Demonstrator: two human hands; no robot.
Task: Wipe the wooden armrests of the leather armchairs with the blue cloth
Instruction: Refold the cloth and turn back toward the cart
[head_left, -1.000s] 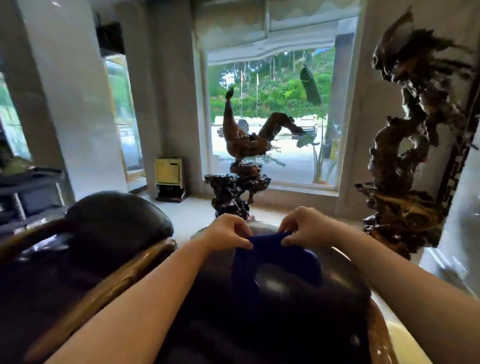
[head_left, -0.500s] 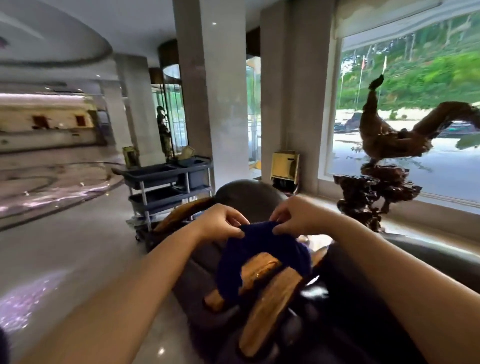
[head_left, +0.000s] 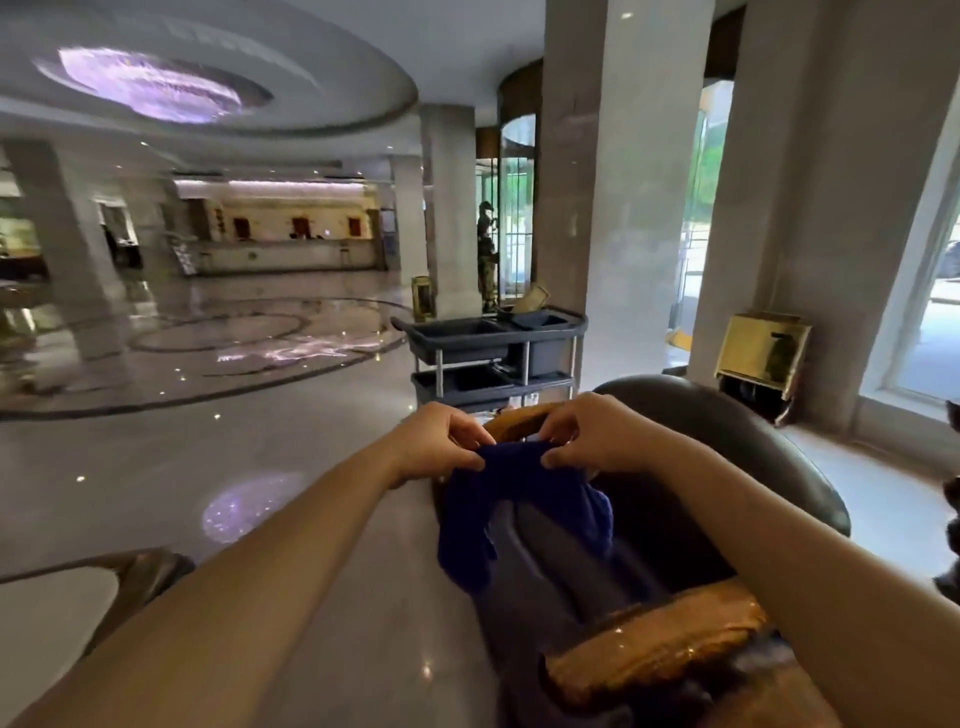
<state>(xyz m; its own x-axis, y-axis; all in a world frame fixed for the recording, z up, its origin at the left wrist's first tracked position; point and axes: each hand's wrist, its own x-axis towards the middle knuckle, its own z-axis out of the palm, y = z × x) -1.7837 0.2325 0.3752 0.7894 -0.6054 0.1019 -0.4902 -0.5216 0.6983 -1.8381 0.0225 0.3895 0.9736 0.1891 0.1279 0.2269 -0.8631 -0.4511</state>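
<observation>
Above the near armchair (head_left: 727, 447), left hand (head_left: 441, 441) and right hand (head_left: 597, 434) each pinch the blue cloth (head_left: 519, 499) by its top edge. It hangs between the far armrest (head_left: 514, 418) and the near armrest (head_left: 660, 639), apparently touching neither.

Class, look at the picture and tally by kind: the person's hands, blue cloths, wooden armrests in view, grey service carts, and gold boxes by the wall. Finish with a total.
Hands: 2, left hand and right hand
Blue cloth: 1
Wooden armrests: 2, far armrest and near armrest
Grey cart: 1
Gold box: 1
Total: 7
</observation>
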